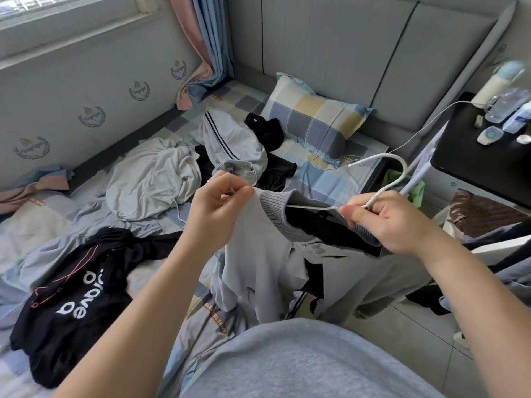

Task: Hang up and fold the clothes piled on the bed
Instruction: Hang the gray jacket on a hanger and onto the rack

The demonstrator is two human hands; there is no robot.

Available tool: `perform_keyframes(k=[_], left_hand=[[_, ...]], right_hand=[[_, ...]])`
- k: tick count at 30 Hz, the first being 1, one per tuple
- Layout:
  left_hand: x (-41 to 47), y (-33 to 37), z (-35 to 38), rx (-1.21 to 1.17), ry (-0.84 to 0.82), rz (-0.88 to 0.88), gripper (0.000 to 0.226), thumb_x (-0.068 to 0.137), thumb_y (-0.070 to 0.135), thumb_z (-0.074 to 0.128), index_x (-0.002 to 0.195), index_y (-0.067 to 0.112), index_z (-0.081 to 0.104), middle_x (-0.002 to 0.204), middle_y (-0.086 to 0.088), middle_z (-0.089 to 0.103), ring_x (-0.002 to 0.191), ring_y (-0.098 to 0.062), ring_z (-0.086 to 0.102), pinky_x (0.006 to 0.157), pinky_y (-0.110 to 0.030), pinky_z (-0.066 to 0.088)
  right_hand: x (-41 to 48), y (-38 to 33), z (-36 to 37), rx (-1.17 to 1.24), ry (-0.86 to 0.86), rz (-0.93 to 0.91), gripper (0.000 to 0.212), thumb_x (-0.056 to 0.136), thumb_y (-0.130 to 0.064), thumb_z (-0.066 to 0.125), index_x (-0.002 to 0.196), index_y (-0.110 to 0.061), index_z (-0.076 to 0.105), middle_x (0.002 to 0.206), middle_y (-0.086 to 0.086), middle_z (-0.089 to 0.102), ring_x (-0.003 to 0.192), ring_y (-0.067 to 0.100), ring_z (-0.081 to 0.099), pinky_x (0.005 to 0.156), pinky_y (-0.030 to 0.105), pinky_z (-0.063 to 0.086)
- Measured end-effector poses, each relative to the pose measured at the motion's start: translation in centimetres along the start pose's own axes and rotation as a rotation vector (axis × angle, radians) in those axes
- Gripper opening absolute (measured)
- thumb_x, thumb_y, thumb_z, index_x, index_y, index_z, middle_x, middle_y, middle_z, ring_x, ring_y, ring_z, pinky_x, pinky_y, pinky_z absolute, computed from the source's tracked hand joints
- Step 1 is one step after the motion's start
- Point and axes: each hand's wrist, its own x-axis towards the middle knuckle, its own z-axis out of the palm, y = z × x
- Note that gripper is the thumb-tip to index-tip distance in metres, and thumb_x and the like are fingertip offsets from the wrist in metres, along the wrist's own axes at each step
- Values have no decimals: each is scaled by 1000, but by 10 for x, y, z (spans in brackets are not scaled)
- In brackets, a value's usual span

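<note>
Above bed [330,179], jacket [258,248] between hands [218,208] [385,222]

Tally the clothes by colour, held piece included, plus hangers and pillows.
Grey or pale clothes: 3, the held jacket, the crumpled pale top, the striped grey piece.
Black clothes: 2 clear, the lettered black top and the black piece beside the pillow; further black scraps cannot be told apart.
Hangers: 1, the white hanger.
Pillows: 1.
Total: 7.
</note>
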Motion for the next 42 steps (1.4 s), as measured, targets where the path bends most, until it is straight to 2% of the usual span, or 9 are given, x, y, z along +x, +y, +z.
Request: perform_keyframes(k=[8, 12, 18, 22, 24, 29, 34, 38, 42], left_hand=[[2, 1, -38, 403, -167, 194, 16, 85, 8, 77, 92, 23, 75, 94, 5, 57, 74, -7, 49, 70, -11, 38], [-2, -4, -27, 596, -271, 285, 20, 89, 20, 75, 109, 16, 74, 106, 5, 66, 102, -20, 58, 96, -40, 45], [-9, -8, -4, 672, -212, 411, 22, 97, 26, 54, 95, 9, 68, 83, 6, 61, 79, -23, 58, 69, -35, 46], [-3, -19, -10, 619, -130, 409, 17, 96, 24, 55, 88, 11, 62, 78, 9, 55, 76, -17, 49, 70, -32, 42], [-1, -25, -20, 591, -73, 397, 11, 94, 22, 59, 85, 17, 58, 76, 17, 52, 75, -13, 46, 70, -27, 39], [6, -32, -47, 523, 36, 376, 19, 94, 16, 64, 88, 32, 55, 84, 32, 55, 79, 5, 50, 69, -11, 36], [9, -45, -67, 615, -19, 360, 5, 95, 12, 67, 95, 10, 71, 76, 23, 48, 75, -1, 46, 69, -13, 35], [3, -50, -65, 741, -73, 361, 14, 95, 14, 66, 104, 9, 75, 76, 17, 49, 73, -20, 49, 68, -36, 44], [-5, -50, -54, 734, 42, 290, 12, 95, 11, 66, 100, 7, 76, 72, 7, 48, 69, -24, 48, 66, -34, 40]], right_hand=[[-4, -3, 12, 128, 104, -89, 35, 96, -35, 57, 67, -16, 65, 52, -8, 48, 47, 4, 42, 55, 9, 34], [1, -9, 18, 172, 75, -97, 33, 96, -35, 58, 70, -17, 67, 47, -10, 43, 42, 4, 37, 51, 8, 30], [16, -18, 25, 145, -11, -91, 35, 96, -40, 58, 72, -16, 67, 44, -9, 38, 41, 7, 31, 50, 11, 29], [23, -6, 18, 56, -32, -37, 10, 87, -46, 69, 88, -36, 70, 71, -8, 62, 64, 15, 55, 64, 25, 46], [20, 15, 5, -32, -67, 91, 26, 81, -46, 77, 104, -42, 65, 94, -12, 66, 87, 7, 62, 80, 25, 50], [-6, 78, -21, -45, -202, 383, 9, 87, -19, 77, 95, -24, 75, 94, -1, 76, 99, 20, 69, 87, 36, 52], [-9, 92, -24, -220, 111, 365, 31, 95, -11, 64, 78, -36, 73, 81, -12, 73, 85, 12, 66, 71, 27, 47], [-4, 71, -20, -16, 387, 267, 33, 98, -14, 60, 80, -40, 67, 83, -7, 68, 74, 4, 58, 67, 20, 46], [-5, 43, -22, 436, 299, 25, 17, 95, -27, 58, 89, -29, 73, 103, -5, 69, 99, 8, 61, 86, 20, 48]])
